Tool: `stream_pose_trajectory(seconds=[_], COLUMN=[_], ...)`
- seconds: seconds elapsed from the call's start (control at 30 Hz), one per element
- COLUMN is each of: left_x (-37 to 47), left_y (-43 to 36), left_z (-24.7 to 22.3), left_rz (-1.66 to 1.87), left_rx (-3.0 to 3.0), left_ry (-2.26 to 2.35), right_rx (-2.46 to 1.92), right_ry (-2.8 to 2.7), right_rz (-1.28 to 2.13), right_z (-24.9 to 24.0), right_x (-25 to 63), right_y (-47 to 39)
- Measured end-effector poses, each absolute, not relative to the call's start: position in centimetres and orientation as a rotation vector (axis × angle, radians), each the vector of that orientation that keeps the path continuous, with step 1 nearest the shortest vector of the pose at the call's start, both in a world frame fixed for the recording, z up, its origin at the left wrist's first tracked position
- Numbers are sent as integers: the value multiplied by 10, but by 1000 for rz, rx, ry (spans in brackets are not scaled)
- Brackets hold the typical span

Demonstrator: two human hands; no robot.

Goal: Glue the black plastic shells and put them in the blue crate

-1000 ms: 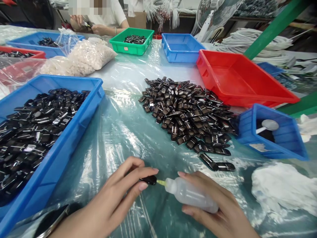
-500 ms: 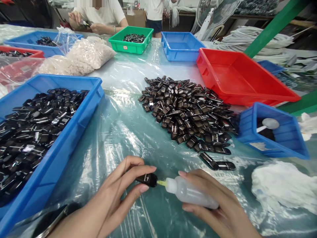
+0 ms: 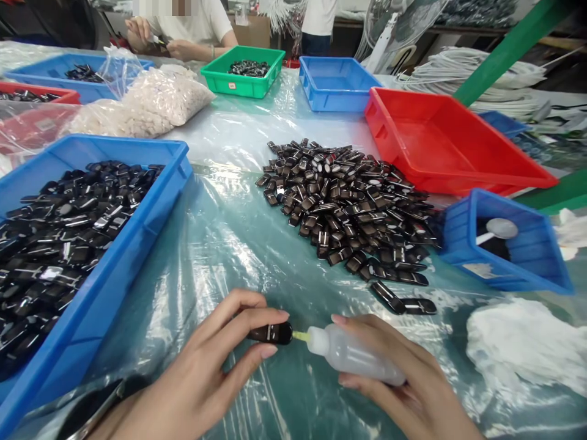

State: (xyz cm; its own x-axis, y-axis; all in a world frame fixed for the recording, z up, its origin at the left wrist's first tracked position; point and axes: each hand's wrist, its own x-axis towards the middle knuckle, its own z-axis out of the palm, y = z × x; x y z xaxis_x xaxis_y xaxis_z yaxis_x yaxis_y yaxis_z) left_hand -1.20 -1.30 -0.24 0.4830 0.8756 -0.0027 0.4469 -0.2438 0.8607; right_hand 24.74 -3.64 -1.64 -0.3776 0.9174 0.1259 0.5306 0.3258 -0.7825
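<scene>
— So, how are the hands placed?

— They are held apart above the plastic-covered table [image 3: 220,244]. A glossy black casing [image 3: 275,333] is pinched between the fingers and thumb of the left hand [image 3: 202,360], while a translucent squeeze bottle [image 3: 355,357] is clasped in the right hand [image 3: 413,370], its white cap [image 3: 318,341] turned toward the casing

— And where is the casing's free end?

— It is placed between the two hands, right at the tip of the yellow nozzle [image 3: 301,336]; whether they are touching cannot be told

— What is seen around them?

— Beyond the hands, similar casings are piled in a heap [image 3: 348,208]. On the left, a long blue tray [image 3: 143,229] is filled with black pieces. On the right, a scoop [image 3: 502,228] is rested in a small blue bin [image 3: 458,250], a red tray [image 3: 435,134] is set behind it, and a crumpled white cloth [image 3: 523,345] is laid nearby
</scene>
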Motion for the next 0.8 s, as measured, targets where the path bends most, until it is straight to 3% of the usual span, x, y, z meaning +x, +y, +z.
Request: stream_pose_trajectory(seconds=[0.57, 0.8], left_x=[-12, -9], left_y=[-11, -1], left_z=[-2, 1], left_rz=[669, 700], left_rx=[1835, 1489], left_ry=[1177, 1424], right_rx=[-1292, -1499], right_ry=[-2014, -1615], right_rz=[752, 591], right_z=[-20, -22], right_x=[250, 246], right_y=[-36, -33])
